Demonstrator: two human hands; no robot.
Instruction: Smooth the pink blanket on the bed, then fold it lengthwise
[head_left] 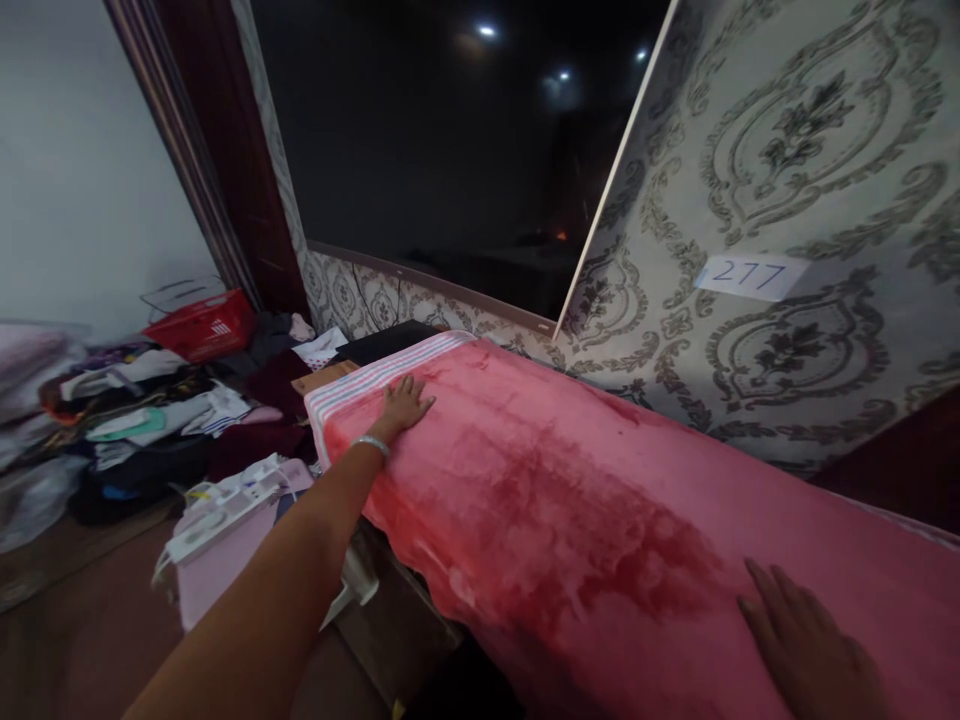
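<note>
My left forearm (277, 580) is nearest in the head view, a bracelet (371, 444) at its wrist. Left hand (405, 402): fingers spread, palm down on the pink cloth (675, 450), near its striped hem (390, 375). Right hand (814, 640): flat, fingers slightly apart, at the cloth's lower right; contact or slight gap, cannot tell. Cloth is draped along the wall, below the dark screen (465, 140), its near side hanging over the edge.

Risks (my judgement): uneven pressure from my two palms could ruck the cloth or skew the hem; a pull toward me could slide it off, since the near side overhangs. A dropped end might snag the white power strip (232, 510) below.

Writing: "277", handwritten in blue on a paper label (752, 276) on the wallpaper. Red basket (210, 325): white mark, illegible. No brand readable.
</note>
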